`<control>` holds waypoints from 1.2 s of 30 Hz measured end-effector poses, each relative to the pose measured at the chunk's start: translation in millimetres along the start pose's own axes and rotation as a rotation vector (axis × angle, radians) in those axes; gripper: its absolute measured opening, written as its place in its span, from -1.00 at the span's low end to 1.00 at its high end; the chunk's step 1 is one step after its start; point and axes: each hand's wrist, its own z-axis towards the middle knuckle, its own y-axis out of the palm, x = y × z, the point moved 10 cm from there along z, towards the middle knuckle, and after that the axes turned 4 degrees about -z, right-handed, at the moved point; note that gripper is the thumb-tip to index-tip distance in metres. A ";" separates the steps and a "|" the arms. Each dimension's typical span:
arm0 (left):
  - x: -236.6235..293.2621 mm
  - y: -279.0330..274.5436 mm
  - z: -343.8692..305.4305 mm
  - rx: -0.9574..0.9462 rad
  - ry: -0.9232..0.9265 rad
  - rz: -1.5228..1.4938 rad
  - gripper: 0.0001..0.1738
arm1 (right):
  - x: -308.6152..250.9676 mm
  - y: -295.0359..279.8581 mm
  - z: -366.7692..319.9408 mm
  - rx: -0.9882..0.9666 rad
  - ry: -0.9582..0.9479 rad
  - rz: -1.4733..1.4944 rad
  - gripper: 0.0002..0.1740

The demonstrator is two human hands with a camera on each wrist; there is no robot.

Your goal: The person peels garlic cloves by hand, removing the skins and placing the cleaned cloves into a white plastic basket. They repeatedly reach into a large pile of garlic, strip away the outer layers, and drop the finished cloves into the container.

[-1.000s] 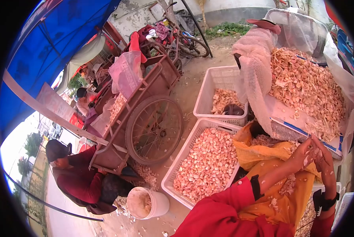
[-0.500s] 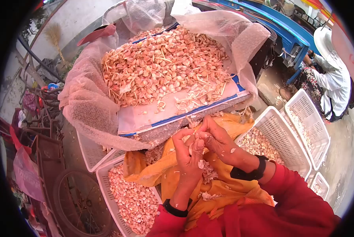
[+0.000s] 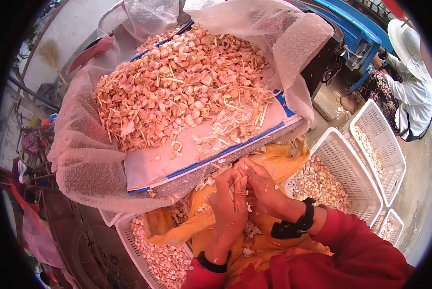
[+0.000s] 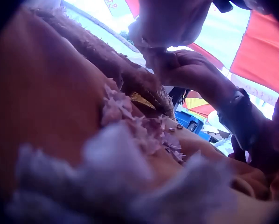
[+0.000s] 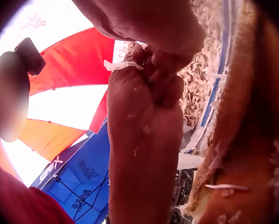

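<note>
At the far left of the head view, a pink bag [image 3: 41,236] lies beside a dark spoked wheel [image 3: 100,257], and a straw broom [image 3: 48,52] leans higher up. Next comes bubble wrap [image 3: 81,159] draped round a big heap of unpeeled garlic [image 3: 177,91], on a pale sheet [image 3: 170,161] with blue edging. Below it, a white crate [image 3: 135,255] holds pinkish cloves.

In the middle, above orange cloth [image 3: 187,233] flecked with papery skins, the left hand [image 3: 228,204] has its grip together, thumb and curled fingers pinching a garlic clove [image 3: 241,169]. The right hand [image 3: 269,192] meets it, its grip together on the same clove, which is partly hidden by the fingers. Each wrist wears a black band.

To the right, the deep crate [image 3: 363,168] holds more cloves, with a farther crate [image 3: 395,166] and a small crate [image 3: 395,224] beside it. Past them sits a person [image 3: 411,98] in a white hat [image 3: 411,45].

In the right wrist view, a red-and-white umbrella [image 5: 79,60] carries faint red characters too blurred to read; below, a blue canopy [image 5: 86,177] shows "SUPER X" on its dark border and dark characters I cannot make out. In the left wrist view, markings on the umbrella panels are likewise illegible.
</note>
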 end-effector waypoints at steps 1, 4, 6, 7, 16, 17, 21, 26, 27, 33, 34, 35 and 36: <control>0.5 4.0 3.4 -0.015 0.034 0.019 -0.79 | 0.4 -3.1 0.3 0.048 0.042 0.037 -0.73; 2.5 14.9 9.7 -0.056 0.147 0.111 -0.78 | 6.6 -17.4 11.3 0.059 0.065 0.084 -0.74; -5.4 19.5 14.2 -0.074 0.122 0.105 -0.77 | 7.3 -24.7 17.5 0.067 0.053 0.085 -0.73; -13.8 19.0 19.1 -0.078 0.055 0.065 -0.77 | 5.1 -24.4 20.7 0.092 0.054 0.081 -0.72; -26.8 12.5 36.4 -0.012 -0.178 -0.167 -0.75 | 18.7 -20.7 51.8 -0.025 0.189 0.494 -0.61; -17.8 12.8 37.0 -0.020 -0.059 -0.075 -0.76 | 21.2 -15.7 53.0 -0.049 0.181 0.544 -0.59; 9.7 27.3 40.2 -0.079 0.331 0.281 -0.74 | 20.2 5.9 46.6 -0.167 0.173 0.758 -0.55; 25.0 36.6 44.0 -0.144 0.420 0.554 -0.61 | 4.8 -11.5 36.3 0.080 0.058 0.353 -0.58; 25.6 29.0 42.4 -0.094 0.425 0.489 -0.59 | 5.9 -12.7 37.1 0.091 0.046 0.369 -0.58; 26.0 -46.6 22.5 0.220 0.384 0.108 -0.69 | -6.5 -6.6 85.6 0.022 0.135 0.668 -0.59; 17.8 -45.7 20.7 0.240 0.340 -0.025 -0.70 | -37.5 7.7 119.6 -0.145 0.042 0.651 -0.59; 9.3 -43.6 19.2 0.256 0.287 -0.155 -0.72 | -78.5 26.0 156.5 0.012 -0.010 0.572 -0.58; 7.4 -34.0 20.5 0.210 0.282 -0.155 -0.73 | -125.5 54.9 196.9 -0.006 -0.107 0.549 -0.48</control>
